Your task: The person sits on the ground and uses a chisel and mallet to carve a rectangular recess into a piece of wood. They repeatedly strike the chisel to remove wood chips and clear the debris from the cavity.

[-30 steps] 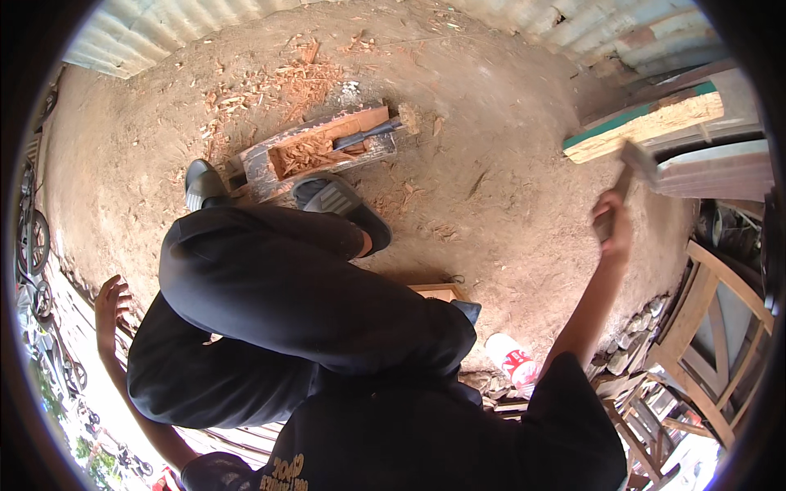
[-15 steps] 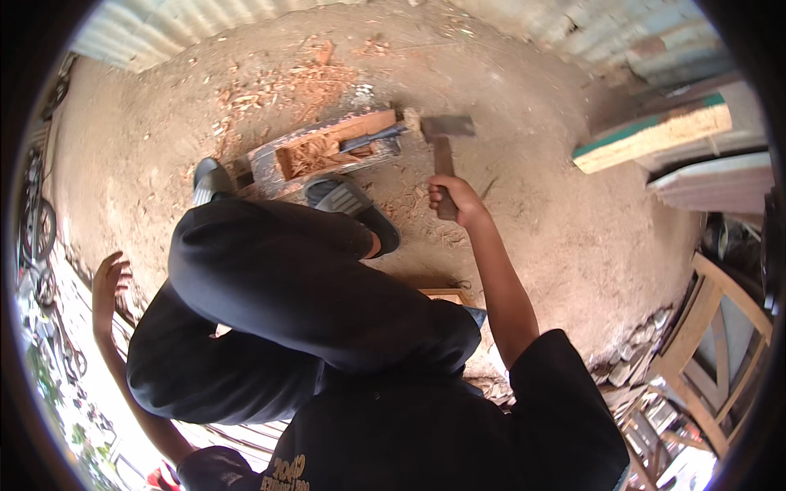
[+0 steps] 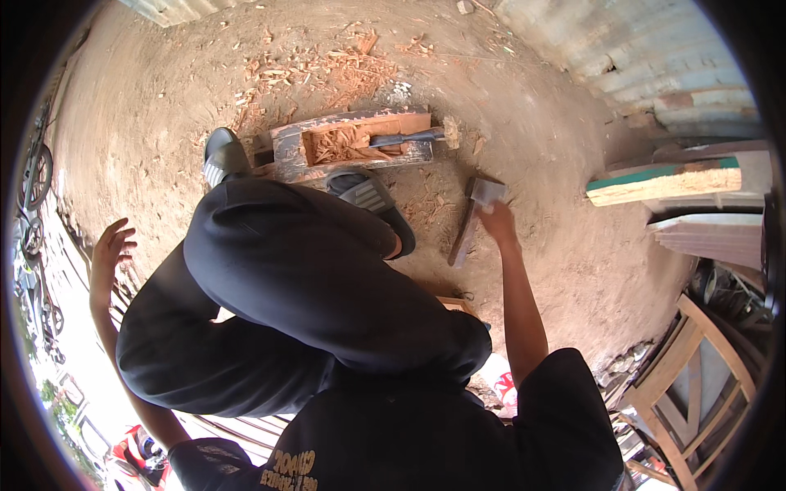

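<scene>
My right hand (image 3: 497,222) is beside the head of a mallet (image 3: 465,233), low over the dirt floor; both are blurred. The mallet's handle points back toward me. Whether my fingers grip it cannot be made out. Out to the left, my left hand (image 3: 112,245) hangs with its fingers apart, holding nothing. In front of my feet lies a wooden block (image 3: 286,154) with a long hollow cut in it. Wood chips (image 3: 332,146) fill the hollow's left part. A dark chisel (image 3: 401,138) rests across its right end, its frayed pale butt sticking out past the block.
My sandalled feet (image 3: 372,196) are against the block's near side. Wood shavings (image 3: 344,69) are scattered beyond it. Stacked boards (image 3: 667,186) stand at the right, with a wooden frame (image 3: 696,385) nearer me. Corrugated metal sheeting (image 3: 647,65) borders the far right.
My right hand has moved right and nearer to me, from the mallet's handle to beside its head. The mallet has swung round and dropped lower. My left hand has risen slightly.
</scene>
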